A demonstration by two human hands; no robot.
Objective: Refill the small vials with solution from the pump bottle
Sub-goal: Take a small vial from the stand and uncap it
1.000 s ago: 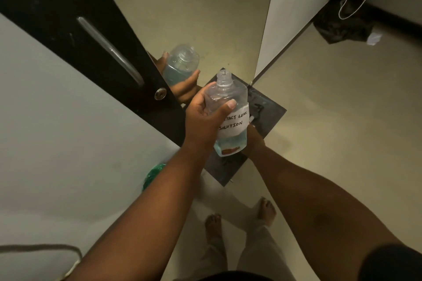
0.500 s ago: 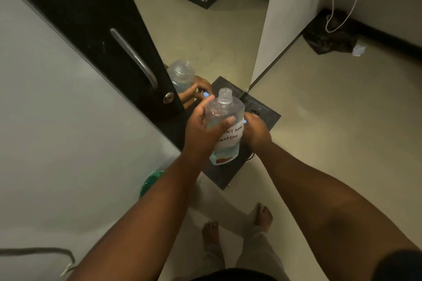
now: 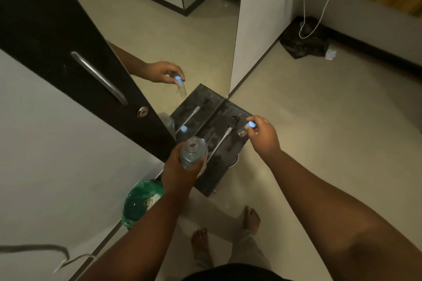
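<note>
My left hand grips the clear solution bottle, its neck open with no pump on it, at the near left corner of a small dark shelf. The pump head with its white tube lies across that shelf. My right hand pinches a small clear vial with a blue cap at the shelf's right edge. A second blue-capped vial shows near the mirror line; I cannot tell whether it is real or a reflection.
A mirror behind the shelf repeats my right hand and its vial. A black cupboard door with a metal handle stands to the left. A green bag lies on the floor below. White wall panel rises at right of the mirror.
The bottle has come down from chest height to the shelf's near left corner. My right hand left the bottle, moved right and now pinches a blue-capped vial.
</note>
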